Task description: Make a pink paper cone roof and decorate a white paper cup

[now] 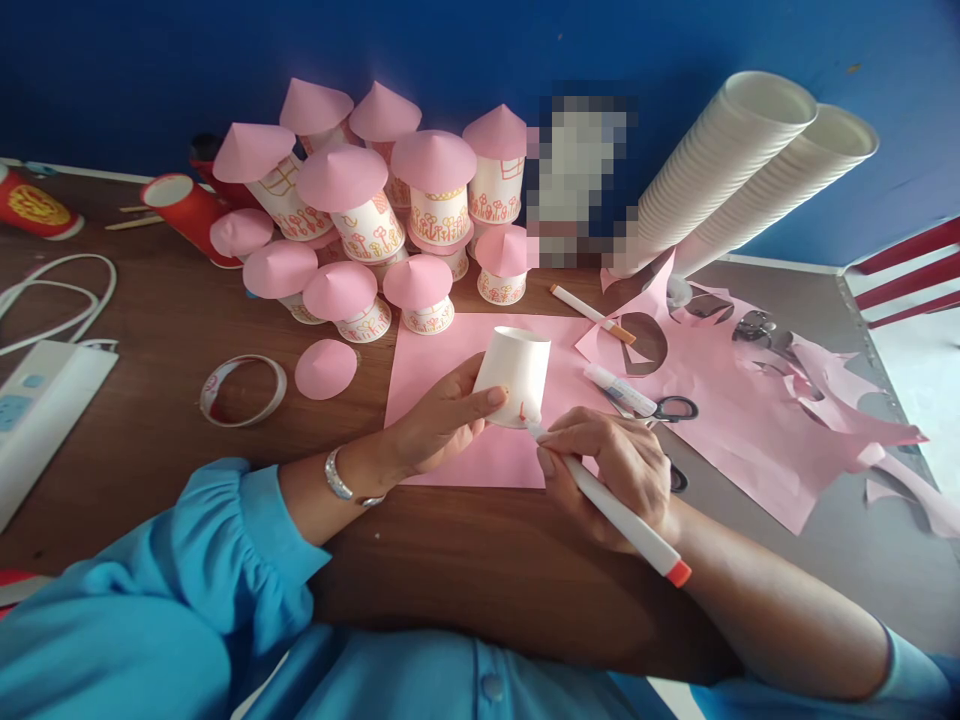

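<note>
My left hand [442,420] is closed round a white paper cup [516,372], held upside down over a pink paper sheet [450,370]. My right hand [611,470] grips a white marker with an orange end [626,520]; its tip touches the cup's lower rim, where a small orange mark shows. A loose pink paper cone [325,368] lies to the left of the sheet.
Several decorated cups with pink cone roofs [390,210] are heaped at the back. Two stacks of white cups [742,160] lean at the back right. Scissors [671,408], two more markers [619,390] and cut pink paper scraps [765,420] lie right. A tape roll [244,390] and power strip [37,410] sit left.
</note>
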### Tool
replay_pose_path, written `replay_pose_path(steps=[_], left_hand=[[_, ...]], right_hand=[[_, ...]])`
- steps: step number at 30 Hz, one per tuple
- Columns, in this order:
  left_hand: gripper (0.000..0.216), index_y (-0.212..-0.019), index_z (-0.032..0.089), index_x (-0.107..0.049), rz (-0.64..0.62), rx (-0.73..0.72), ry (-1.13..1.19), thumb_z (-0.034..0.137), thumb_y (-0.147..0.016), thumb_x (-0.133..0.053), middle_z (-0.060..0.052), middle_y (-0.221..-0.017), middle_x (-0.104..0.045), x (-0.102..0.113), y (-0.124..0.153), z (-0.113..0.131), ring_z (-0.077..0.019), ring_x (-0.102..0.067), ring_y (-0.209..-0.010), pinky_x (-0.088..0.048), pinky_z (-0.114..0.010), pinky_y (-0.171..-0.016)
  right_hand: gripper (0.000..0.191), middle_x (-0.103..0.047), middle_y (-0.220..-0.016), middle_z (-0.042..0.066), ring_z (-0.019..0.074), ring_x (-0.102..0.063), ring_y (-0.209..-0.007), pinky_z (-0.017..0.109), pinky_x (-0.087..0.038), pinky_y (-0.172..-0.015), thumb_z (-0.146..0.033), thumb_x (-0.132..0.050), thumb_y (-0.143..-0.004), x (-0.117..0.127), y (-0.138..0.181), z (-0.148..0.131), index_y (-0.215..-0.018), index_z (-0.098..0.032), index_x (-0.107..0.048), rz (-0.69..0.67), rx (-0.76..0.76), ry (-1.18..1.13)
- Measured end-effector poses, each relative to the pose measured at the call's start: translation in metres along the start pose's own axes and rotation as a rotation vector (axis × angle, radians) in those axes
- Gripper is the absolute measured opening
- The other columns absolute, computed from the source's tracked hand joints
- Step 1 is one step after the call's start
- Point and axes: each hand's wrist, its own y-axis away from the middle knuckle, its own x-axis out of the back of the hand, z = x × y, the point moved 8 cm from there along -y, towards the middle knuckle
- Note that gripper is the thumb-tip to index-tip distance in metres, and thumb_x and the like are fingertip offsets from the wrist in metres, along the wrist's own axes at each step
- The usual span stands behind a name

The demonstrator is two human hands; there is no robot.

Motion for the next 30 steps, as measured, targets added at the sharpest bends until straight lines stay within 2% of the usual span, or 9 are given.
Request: replay_pose_path(steps=[7,12,18,30], left_hand=[[0.042,-0.122,0.021,-0.068,0.004,-0.003,-0.009,0.044,-0.089,-0.078,-0.008,-0.107,-0.074,0.001,0.0,0.0007,-0.0208,-0.068,-0.098,-0.05,-0.034,-0.09],[0.04,-0.118,0.02,-0.07,0.009,0.001,0.003,0.046,-0.089,-0.077,-0.009,-0.111,-0.075,0.0009,0.0012,0.0013,-0.0246,-0.069,-0.106,-0.05,-0.034,-0.088],[0.036,-0.118,0.02,-0.071,-0.011,-0.006,0.027,0.044,-0.09,-0.076,-0.009,-0.109,-0.077,-0.0017,0.0015,0.0027,-0.0235,-0.07,-0.102,-0.051,-0.034,-0.089],[0.041,-0.123,0.021,-0.07,0.019,0.026,0.058,0.041,-0.087,-0.078,-0.009,-0.109,-0.076,0.0034,0.002,-0.0006,-0.0241,-0.07,-0.102,-0.05,-0.037,-0.092]], right_hand=[[0.02,-0.064,-0.066,-0.004,0.0126,-0.064,-0.052,0.024,-0.047,-0.048,-0.004,-0.056,-0.088,-0.0031,0.0008,-0.0006,-0.094,-0.023,-0.054,-0.027,-0.036,-0.032],[0.022,-0.062,-0.066,-0.004,0.0125,-0.063,-0.052,0.024,-0.047,-0.047,-0.002,-0.057,-0.087,-0.0032,0.0008,-0.0009,-0.094,-0.022,-0.055,-0.011,-0.035,-0.076],[0.025,-0.066,-0.071,-0.001,0.0143,-0.066,-0.056,0.024,-0.052,-0.049,-0.002,-0.059,-0.087,0.0049,-0.0016,-0.0019,-0.103,-0.021,-0.058,0.052,0.004,-0.101],[0.024,-0.065,-0.071,-0.001,0.0146,-0.065,-0.057,0.024,-0.051,-0.05,-0.002,-0.06,-0.088,0.0027,0.0003,-0.0011,-0.104,-0.021,-0.057,0.04,0.027,-0.065]])
